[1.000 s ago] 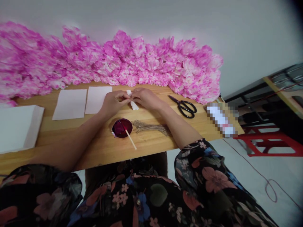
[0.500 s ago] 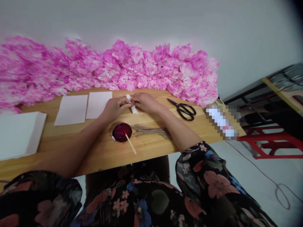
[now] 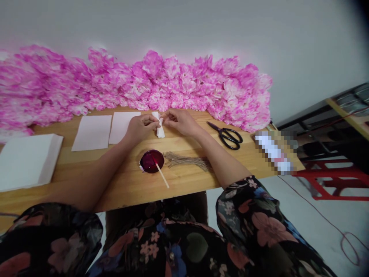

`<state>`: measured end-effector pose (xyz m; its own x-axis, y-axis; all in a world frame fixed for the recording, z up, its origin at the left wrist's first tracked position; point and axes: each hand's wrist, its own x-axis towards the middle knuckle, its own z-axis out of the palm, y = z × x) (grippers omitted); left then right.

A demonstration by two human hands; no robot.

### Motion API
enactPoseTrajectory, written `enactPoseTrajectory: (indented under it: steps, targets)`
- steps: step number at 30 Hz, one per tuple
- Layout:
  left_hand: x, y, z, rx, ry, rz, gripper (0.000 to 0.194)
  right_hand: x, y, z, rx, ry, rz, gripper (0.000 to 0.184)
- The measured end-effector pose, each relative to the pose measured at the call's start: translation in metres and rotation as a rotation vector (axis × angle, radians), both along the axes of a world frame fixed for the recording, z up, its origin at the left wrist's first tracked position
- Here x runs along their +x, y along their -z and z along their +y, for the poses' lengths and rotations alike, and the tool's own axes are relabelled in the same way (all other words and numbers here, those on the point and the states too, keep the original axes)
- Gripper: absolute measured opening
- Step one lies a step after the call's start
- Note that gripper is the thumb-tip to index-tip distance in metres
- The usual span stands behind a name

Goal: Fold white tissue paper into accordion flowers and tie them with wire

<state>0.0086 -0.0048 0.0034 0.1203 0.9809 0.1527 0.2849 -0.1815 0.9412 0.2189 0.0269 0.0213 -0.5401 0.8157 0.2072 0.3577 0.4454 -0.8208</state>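
The paper [image 3: 160,132], a narrow white pleated strip, is between the two hands over the tabletop [image 3: 121,182], beyond the bowl. It looks light, soft and easily creased, likely to tear under a hard pull; the gathered middle seems the best place for a gentle pinch. The left hand [image 3: 140,127] grasps its near-left edge between thumb and fingers. The right hand [image 3: 181,122] has bent fingers at its right side; whether they grip it or something thin around it, I cannot tell.

Nearer the body, the bowl [image 3: 147,163] is round and glossy with dark red liquid, a slim pale stick [image 3: 163,177] leaning out. Just beside it lie thin, stiff-looking brown stems [image 3: 187,161]. Right of them are black-handled scissors [image 3: 228,137]; leftward, two flat sheets [image 3: 92,132] and a thick white stack [image 3: 24,161]. Ruffled pink-and-white flowers [image 3: 173,82] bank along the back, on smooth-grained wood.
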Motion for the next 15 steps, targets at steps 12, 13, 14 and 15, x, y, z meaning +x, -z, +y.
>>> enactPoseTrajectory:
  steps: [12,13,14,15]
  targets:
    - [0.000,-0.001,0.002,0.019,0.037,0.113,0.022,-0.013,-0.006,-0.014,0.252,-0.050,-0.066,0.010]
    - [0.000,0.000,0.002,0.031,0.056,0.130,0.022,-0.013,-0.006,-0.014,0.313,-0.047,-0.109,0.010]
    - [-0.001,0.001,0.003,0.044,0.080,0.146,0.022,-0.014,-0.007,-0.014,0.363,-0.047,-0.146,0.010]
    - [-0.002,0.002,0.003,0.056,0.105,0.162,0.022,-0.014,-0.007,-0.014,0.401,-0.048,-0.174,0.010]
